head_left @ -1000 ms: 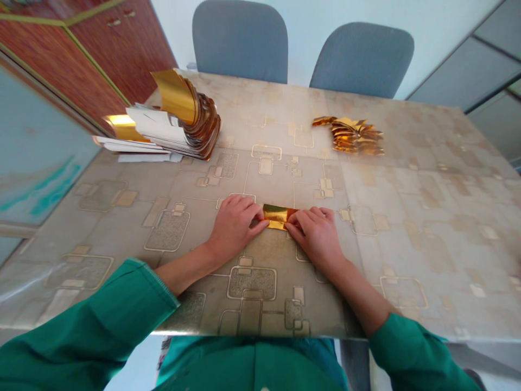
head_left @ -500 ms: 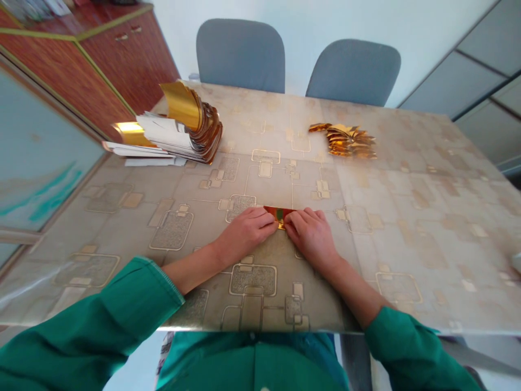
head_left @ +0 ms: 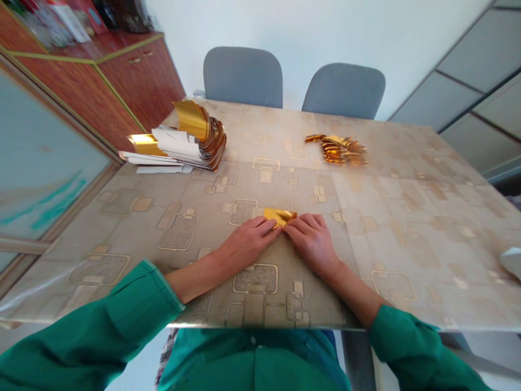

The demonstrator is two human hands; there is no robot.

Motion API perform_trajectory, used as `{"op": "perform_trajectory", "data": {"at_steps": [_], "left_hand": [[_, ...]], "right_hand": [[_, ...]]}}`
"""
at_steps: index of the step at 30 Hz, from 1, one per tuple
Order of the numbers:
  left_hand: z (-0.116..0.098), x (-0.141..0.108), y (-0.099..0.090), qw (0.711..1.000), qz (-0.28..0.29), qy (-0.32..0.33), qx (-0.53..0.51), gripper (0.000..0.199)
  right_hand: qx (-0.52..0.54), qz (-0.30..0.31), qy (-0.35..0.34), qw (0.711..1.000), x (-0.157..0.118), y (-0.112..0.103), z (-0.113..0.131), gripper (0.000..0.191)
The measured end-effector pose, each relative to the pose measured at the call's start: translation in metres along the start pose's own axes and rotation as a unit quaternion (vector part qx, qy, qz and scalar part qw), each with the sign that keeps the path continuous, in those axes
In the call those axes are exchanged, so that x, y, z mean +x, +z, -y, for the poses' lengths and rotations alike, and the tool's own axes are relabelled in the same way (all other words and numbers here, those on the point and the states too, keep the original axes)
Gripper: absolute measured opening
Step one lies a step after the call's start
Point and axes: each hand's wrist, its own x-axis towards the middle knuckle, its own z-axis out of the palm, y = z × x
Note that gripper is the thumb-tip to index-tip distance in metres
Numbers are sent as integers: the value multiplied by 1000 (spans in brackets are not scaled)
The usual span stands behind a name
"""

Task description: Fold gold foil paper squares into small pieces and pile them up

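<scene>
Your left hand (head_left: 252, 239) is mostly closed, thumb and fingertips pinched on the near edge of a gold foil piece (head_left: 279, 216), no wide gap between them. Your right hand (head_left: 312, 239) is also mostly closed, fingers curled, its thumb and fingertips at the foil's near right part, close beside your left fingertips; exact grip under the fingers is hidden. The foil piece sits just beyond and between both hands, low at the table (head_left: 407, 228), bright gold side up, its right end looking slightly raised and creased. Both wrists angle inward, green sleeves (head_left: 118, 309) pushed back on your forearms. Beyond your right hand and a bit to its right, well apart, a row of folded gold pieces (head_left: 344, 151) lies bunched together, one at its left end sticking out. Beyond your left hand and to its left, a stack of gold-and-white sheets (head_left: 179, 146) stands bent over, white sides showing at the left. Far to the right of your right hand, a white object (head_left: 512, 263) is cut off by the frame, can't tell what. Two grey chairs (head_left: 243, 76) stand past the table's far edge, ahead of both hands.
</scene>
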Motion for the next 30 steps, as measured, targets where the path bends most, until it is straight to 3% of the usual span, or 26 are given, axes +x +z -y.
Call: {"op": "perform_trajectory", "data": {"at_steps": [7,14,23,30], "left_hand": [[3,-6,0,1000,-2,-6,18,33],[18,-25,-10,999,8,8,37,34],[12,-7,-8,998,3,31,50,26],[15,-18,-10,999,19,14,44,35]], "right_hand": [[17,-18,-8,1000,-17,-3,-7,20],[39,3,3,999,-14,-7,-4,22],[-16,19,17,1000,-6,4,9,31],[4,19,-20,1000,-20,0,-5,31]]}}
